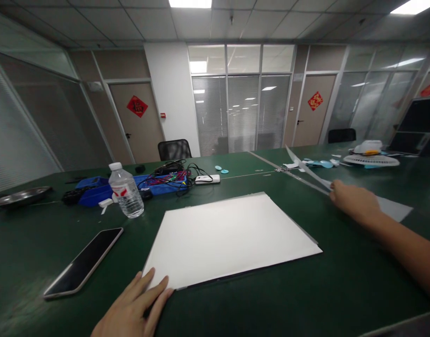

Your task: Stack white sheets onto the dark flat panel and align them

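A white sheet of paper [229,238] lies flat on the green table, with a thin dark edge showing beneath its near side. At its near left corner my left hand [135,302] rests with fingers stretched and fingertips on the paper. My right hand [353,201] is out to the right, closed on another thin white sheet [393,207]. That sheet bends around the hand, one part rising to the left of it and a corner showing on the right. The fingertips of the right hand are partly hidden.
To the left are a smartphone [84,262], a water bottle [126,192], a metal tray [20,196] and blue bins [95,192] with cables. A white power strip [207,179] lies farther back. At the far right sits a white fan-like object [371,159] beside scraps.
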`<state>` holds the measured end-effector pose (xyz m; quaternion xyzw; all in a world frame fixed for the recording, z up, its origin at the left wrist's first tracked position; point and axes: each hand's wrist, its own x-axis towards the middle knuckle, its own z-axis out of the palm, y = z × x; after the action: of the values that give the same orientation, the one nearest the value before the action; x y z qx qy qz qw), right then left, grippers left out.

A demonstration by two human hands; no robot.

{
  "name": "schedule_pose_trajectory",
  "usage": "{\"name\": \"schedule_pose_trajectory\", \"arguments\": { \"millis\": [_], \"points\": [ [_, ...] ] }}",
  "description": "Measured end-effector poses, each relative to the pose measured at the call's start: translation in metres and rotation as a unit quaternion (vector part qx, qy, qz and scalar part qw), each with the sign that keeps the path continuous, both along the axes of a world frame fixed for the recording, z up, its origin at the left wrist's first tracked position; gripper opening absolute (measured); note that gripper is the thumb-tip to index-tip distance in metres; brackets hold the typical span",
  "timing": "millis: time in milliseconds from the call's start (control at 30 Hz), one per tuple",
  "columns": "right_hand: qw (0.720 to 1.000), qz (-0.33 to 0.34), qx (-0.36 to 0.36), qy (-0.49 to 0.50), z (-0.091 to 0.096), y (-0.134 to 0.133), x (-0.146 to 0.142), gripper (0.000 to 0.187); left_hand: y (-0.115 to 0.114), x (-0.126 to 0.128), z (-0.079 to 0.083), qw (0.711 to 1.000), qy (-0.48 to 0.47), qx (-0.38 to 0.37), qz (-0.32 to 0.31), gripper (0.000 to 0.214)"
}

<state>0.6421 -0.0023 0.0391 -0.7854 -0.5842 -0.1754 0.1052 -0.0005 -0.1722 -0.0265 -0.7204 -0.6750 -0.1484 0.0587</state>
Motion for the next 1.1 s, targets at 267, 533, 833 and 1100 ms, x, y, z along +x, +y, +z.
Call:
{"name": "schedule_pose_trajectory", "arguments": {
  "millis": [267, 533, 833, 1100],
  "points": [
    [0.966, 0.246, 0.037, -0.077, 0.020, -0.037, -0.120, 0.051, -0.005, 0.005, 0.006, 0.999, -0.018, -0.001, 0.027, 0.039],
    [0.831, 0.553, -0.005, -0.062, -0.018, -0.074, -0.195, 0.059, -0.008, 0.003, 0.014, 0.998, -0.059, 0.006, 0.002, 0.036],
    [0.770, 0.630, -0.105, 0.018, -0.012, -0.088, -0.200, 0.048, -0.012, 0.008, 0.016, 0.991, -0.099, 0.049, 0.072, 0.065],
    [0.755, 0.648, -0.100, 0.016, 0.003, -0.090, -0.189, 0.055, -0.012, 0.007, 0.017, 0.994, -0.088, 0.037, 0.055, 0.057]
  ]
}}
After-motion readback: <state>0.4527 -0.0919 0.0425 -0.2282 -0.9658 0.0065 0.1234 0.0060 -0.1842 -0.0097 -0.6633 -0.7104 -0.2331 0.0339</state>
